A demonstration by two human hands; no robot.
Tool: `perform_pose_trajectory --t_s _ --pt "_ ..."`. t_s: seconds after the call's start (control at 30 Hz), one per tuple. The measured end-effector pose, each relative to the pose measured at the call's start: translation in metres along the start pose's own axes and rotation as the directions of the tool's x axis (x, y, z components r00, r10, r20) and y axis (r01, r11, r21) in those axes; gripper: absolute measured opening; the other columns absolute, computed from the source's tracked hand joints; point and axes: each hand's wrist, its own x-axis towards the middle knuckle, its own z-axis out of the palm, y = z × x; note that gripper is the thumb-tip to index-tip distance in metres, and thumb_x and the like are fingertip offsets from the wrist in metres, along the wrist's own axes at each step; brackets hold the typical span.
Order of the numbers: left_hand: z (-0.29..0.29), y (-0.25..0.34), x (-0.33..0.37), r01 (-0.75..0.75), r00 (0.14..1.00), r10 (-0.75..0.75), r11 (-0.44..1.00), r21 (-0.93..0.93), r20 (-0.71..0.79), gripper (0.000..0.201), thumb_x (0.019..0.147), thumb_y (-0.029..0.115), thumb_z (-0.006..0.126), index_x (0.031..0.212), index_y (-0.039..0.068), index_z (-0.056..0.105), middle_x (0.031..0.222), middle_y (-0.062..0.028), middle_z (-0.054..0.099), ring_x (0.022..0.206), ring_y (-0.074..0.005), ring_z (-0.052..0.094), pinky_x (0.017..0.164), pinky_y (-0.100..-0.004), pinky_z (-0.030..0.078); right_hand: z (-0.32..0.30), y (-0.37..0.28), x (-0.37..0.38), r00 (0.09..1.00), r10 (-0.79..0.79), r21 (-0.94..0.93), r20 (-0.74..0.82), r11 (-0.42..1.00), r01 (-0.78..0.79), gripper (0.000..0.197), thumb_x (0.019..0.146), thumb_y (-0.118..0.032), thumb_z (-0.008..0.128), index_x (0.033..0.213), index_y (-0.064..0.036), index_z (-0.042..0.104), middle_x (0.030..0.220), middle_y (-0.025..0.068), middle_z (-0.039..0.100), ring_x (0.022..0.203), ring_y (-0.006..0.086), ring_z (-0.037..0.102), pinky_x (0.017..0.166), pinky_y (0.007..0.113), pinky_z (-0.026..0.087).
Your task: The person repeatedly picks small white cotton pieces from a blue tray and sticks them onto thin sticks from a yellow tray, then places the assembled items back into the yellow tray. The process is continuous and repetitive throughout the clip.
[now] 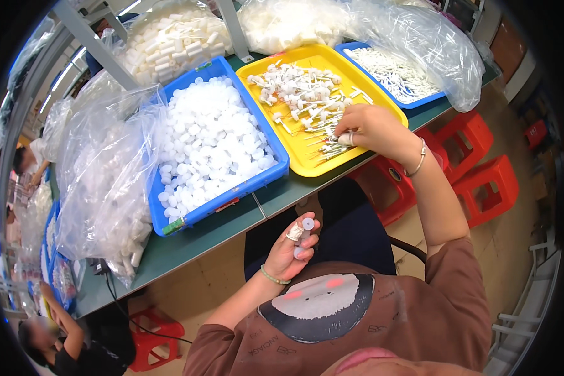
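My left hand (287,254) is held in front of my body, its fingers curled round a few small translucent white plastic caps (308,224). White tape wraps one finger. My right hand (379,133) reaches down into the yellow tray (312,165), thumb and fingers pinched together at its right side, a white wrap on one digit. What sits between those fingertips is hidden. Beside them lie thin rods (327,148), and a pile of white pieces with round caps on stems (301,91) fills the tray's far part.
A blue tray (225,205) heaped with white caps stands left of the yellow one. Another blue tray (425,102) at right holds white sticks. Plastic bags (97,182) of white parts crowd the green table (194,247). Red stools (489,188) stand beyond. A person (62,338) works at lower left.
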Motion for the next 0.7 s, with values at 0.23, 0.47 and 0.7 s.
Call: perform_pose_trajectory --t_s 0.23,0.47,0.7 --pt "0.01 0.0 -0.003 -0.041 0.999 0.041 0.999 0.025 0.01 0.031 0.095 0.019 0.053 0.126 0.013 0.053 0.108 -0.0042 0.055 0.07 -0.0077 0.042 0.049 -0.0151 0.037 0.001 0.0 0.011 0.997 -0.024 0.041 0.067 0.999 0.021 0.008 0.076 -0.004 0.063 0.084 -0.0035 0.065 0.083 0.0103 0.064 0.08 0.0266 0.061 0.073 0.035 0.048" --pt "0.009 0.003 -0.002 -0.068 0.996 0.069 0.997 -0.024 0.053 0.033 0.094 0.017 0.054 0.127 0.015 0.052 0.111 -0.003 0.052 0.071 -0.008 0.041 0.049 -0.0154 0.038 0.007 -0.024 0.002 0.924 -0.094 0.19 -0.371 0.966 0.174 0.024 0.075 0.003 0.062 0.099 -0.0003 0.063 0.087 0.0114 0.063 0.081 0.0254 0.061 0.075 0.031 0.048" --pt "0.008 0.003 -0.001 -0.128 0.991 0.126 0.991 0.027 0.048 0.032 0.096 0.022 0.052 0.127 0.016 0.052 0.111 -0.0016 0.055 0.071 -0.0065 0.041 0.05 -0.015 0.037 0.067 -0.106 -0.073 0.961 -0.126 0.238 -0.246 0.953 0.186 0.035 0.069 0.003 0.067 0.102 -0.0071 0.066 0.083 0.0083 0.057 0.073 0.0244 0.06 0.06 0.034 0.049"
